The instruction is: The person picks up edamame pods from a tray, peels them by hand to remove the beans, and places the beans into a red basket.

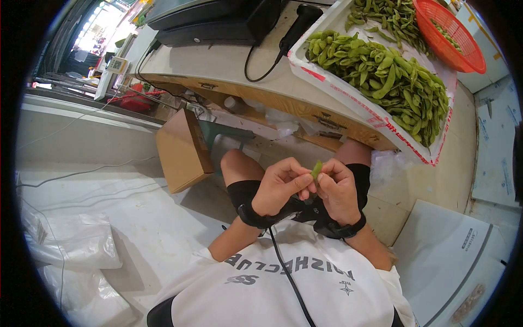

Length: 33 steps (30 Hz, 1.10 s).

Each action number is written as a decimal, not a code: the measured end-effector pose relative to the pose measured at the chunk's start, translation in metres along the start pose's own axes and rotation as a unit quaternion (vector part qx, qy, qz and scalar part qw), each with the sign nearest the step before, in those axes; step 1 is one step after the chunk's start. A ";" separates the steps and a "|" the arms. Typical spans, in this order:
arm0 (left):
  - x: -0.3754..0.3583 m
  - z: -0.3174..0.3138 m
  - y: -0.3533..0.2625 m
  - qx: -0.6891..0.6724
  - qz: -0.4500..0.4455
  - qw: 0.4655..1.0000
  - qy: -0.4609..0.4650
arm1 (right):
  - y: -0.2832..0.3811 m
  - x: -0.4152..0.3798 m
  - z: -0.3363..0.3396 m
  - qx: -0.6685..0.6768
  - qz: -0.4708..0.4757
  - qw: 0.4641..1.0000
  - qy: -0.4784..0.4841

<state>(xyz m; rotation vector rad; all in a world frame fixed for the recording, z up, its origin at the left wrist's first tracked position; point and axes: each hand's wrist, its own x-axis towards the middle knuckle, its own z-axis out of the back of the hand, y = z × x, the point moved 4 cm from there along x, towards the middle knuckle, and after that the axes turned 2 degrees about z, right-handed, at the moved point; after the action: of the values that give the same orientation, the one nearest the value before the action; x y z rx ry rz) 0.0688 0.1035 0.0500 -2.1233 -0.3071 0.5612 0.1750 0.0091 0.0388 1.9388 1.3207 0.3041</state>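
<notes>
A single green pod (pixel 316 169) is pinched between both hands above the lap. My left hand (pixel 285 185) closes its thumb and fingers on the pod from the left side. From the right, my right hand (pixel 336 192) grips the same pod, its fingers curled. Many green pods (pixel 381 73) are heaped in a white foam box (pixel 348 94) on the counter, ahead and to the right. A red plastic basket (pixel 473 61) with some small green pieces inside rests at the box's far right corner.
On the counter (pixel 201 62) stand a black register (pixel 218 24) and a handheld scanner (pixel 299 24) with its cable. An open cardboard box (pixel 182 152) is left of the knees. Plastic bags (pixel 81 240) lie at lower left; a white fridge (pixel 441 256) is at right.
</notes>
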 end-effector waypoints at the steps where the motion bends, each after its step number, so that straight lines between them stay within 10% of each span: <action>1: 0.001 0.002 0.002 -0.033 0.013 0.999 0.013 | -0.001 0.000 -0.001 0.020 -0.009 1.000 0.004; 6: 0.000 0.000 -0.005 0.087 0.007 0.995 -0.043 | -0.003 0.002 0.003 -0.041 -0.019 0.999 -0.029; 9: -0.008 -0.021 -0.033 0.492 -0.204 0.840 -0.099 | -0.002 0.002 0.005 -0.124 -0.006 0.991 -0.048; 12: -0.011 -0.020 -0.035 0.569 -0.267 0.773 -0.090 | 0.001 0.002 0.004 -0.169 -0.006 0.985 -0.037; 22: -0.006 0.003 -0.003 0.250 -0.051 0.965 -0.066 | -0.007 0.002 0.005 -0.160 0.001 0.987 -0.015; 28: -0.006 0.013 0.004 0.016 0.045 0.998 -0.044 | -0.016 0.003 -0.006 0.091 -0.054 0.994 0.028; 33: -0.009 0.018 0.005 0.051 0.031 0.994 -0.088 | -0.010 -0.001 0.001 -0.081 -0.041 0.996 -0.008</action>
<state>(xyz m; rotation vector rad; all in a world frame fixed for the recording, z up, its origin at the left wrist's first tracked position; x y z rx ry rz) 0.0521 0.1102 0.0395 -1.9940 -0.3056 0.7873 0.1684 0.0098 0.0315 1.7451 1.3193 0.3439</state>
